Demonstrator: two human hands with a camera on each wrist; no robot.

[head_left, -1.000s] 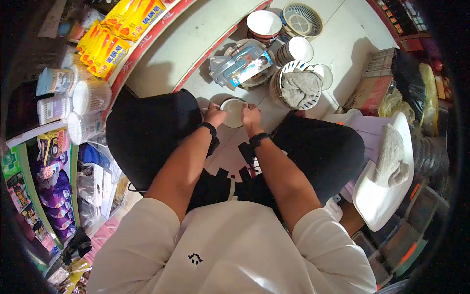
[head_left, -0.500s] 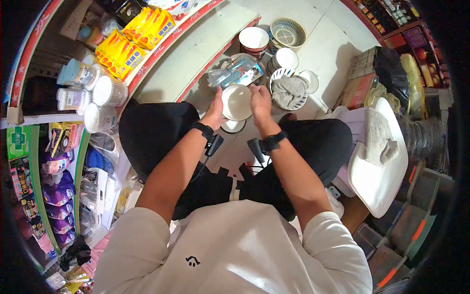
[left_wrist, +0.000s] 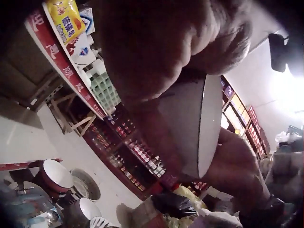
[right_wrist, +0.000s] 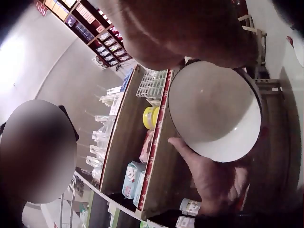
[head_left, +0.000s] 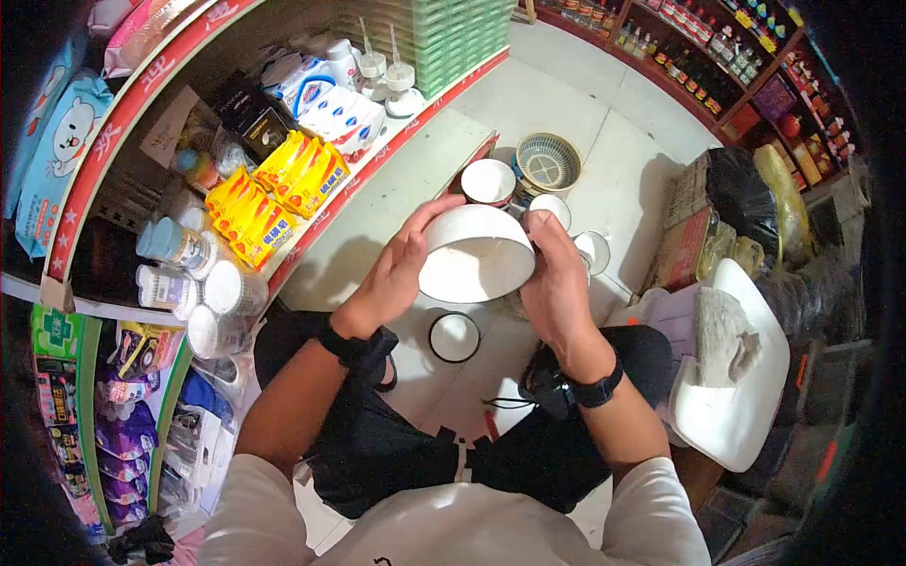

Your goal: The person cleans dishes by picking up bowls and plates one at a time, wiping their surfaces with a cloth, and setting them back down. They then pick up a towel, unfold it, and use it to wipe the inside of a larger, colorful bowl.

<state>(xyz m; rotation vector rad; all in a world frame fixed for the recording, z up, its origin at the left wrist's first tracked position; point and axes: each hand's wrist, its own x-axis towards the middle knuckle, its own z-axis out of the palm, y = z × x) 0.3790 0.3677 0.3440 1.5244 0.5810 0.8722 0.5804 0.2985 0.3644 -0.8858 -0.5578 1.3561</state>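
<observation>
A white bowl [head_left: 477, 264] is held up off the floor, tilted so that its inside faces me in the head view. My left hand [head_left: 382, 288] grips its left side, with the thumb near the rim. On the opposite side, my right hand [head_left: 564, 292] holds the bowl between thumb and fingers; those fingers are mostly hidden behind it. The right wrist view looks into the pale, bare inside of the bowl [right_wrist: 216, 111] and shows its thin dark rim. Below the hands, a smaller white bowl with a dark rim [head_left: 455, 337] stands on the floor.
Ahead on the floor are a stack of bowls [head_left: 488, 181], a plastic basket [head_left: 547, 162] and more white bowls [head_left: 550, 212]. Shelves with yellow soap packs [head_left: 278, 198] curve along the left. A white stool [head_left: 731, 415] bearing a grey cloth [head_left: 725, 344] stands at the right.
Both hands have lifted the white bowl from the floor up toward me and tipped it. The dark-rimmed bowl beneath it has come into view. The head view has tilted farther forward.
</observation>
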